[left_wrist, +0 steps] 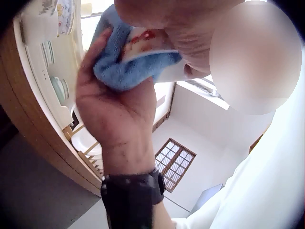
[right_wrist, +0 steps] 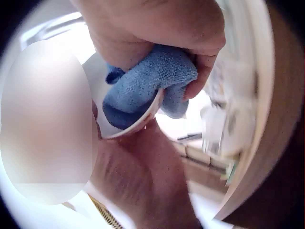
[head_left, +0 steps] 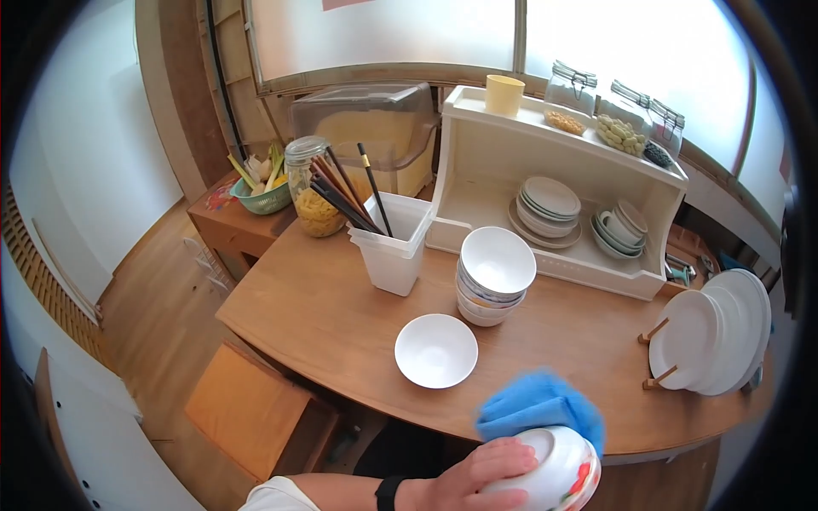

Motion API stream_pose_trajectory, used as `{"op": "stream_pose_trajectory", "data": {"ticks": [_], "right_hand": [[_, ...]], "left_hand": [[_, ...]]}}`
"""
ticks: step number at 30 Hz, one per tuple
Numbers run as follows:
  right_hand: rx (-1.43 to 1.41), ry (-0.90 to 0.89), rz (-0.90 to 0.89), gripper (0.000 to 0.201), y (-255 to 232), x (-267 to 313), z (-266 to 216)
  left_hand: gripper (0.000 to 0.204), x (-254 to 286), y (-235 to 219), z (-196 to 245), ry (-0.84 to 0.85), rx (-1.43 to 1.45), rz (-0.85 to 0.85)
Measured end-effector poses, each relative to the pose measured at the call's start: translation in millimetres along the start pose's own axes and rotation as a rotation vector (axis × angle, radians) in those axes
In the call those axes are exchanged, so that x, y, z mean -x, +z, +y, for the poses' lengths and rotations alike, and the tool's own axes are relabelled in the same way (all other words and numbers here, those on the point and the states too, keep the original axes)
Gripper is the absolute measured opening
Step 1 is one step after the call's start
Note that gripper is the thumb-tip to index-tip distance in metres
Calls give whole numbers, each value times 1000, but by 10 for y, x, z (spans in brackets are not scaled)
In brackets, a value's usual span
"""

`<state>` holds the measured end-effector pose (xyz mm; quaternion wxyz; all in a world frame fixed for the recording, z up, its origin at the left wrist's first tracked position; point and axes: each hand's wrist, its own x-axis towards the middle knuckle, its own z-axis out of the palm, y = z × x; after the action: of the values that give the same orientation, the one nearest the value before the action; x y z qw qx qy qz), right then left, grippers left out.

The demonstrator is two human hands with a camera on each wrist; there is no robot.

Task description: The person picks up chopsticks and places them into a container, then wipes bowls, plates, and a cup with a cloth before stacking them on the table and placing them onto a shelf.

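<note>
In the head view, my left hand [head_left: 477, 479] grips a white bowl [head_left: 554, 464] with red decoration, tilted with its base up, beyond the table's front edge. A blue cloth [head_left: 538, 404] shows behind it; the right hand is hidden there. The left wrist view shows my right hand [left_wrist: 119, 107] holding the cloth [left_wrist: 136, 71] around the bowl's side, while my left hand [left_wrist: 186, 28] is close at the top. Seen from the right wrist, my right hand [right_wrist: 157, 26] presses the bunched cloth [right_wrist: 143, 86] over the bowl's rim [right_wrist: 140, 126], and the left hand [right_wrist: 143, 171] supports the bowl.
On the table [head_left: 315, 298] stand a single white bowl [head_left: 436, 351], a bowl stack [head_left: 497, 264] and a chopstick container [head_left: 396, 247]. Behind is a white shelf [head_left: 477, 170] with dishes; plates [head_left: 690, 336] stand in a rack at right. A wooden stool [head_left: 247, 404] is at lower left.
</note>
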<state>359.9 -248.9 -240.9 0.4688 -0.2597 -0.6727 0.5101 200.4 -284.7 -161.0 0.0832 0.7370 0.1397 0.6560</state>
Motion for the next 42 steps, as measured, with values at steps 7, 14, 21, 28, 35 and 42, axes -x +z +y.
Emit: {"op": "stream_pose_trajectory", "data": {"ticks": [7,14,21,28,35,42], "right_hand": [[-117,4,-23,58,84,-225,-28],[-198,32,13,56,95,-279,-113],[-261,53,103,53,31,-273,-242],[-343,48,176,51,-55,-353,-359],[-457,53,228,49,-48,-456,-451],[-587,120,151,47,56,-660,-545]], "left_hand": [[33,-277,-169,166,-47,-36,-76],[31,-220,-95,93,-22,70,-170],[39,-216,-69,64,-83,-8,-119],[35,-193,-65,13,-16,18,-132],[56,-217,-57,60,-51,43,-96],[35,-223,-87,43,-138,-98,-107]]}}
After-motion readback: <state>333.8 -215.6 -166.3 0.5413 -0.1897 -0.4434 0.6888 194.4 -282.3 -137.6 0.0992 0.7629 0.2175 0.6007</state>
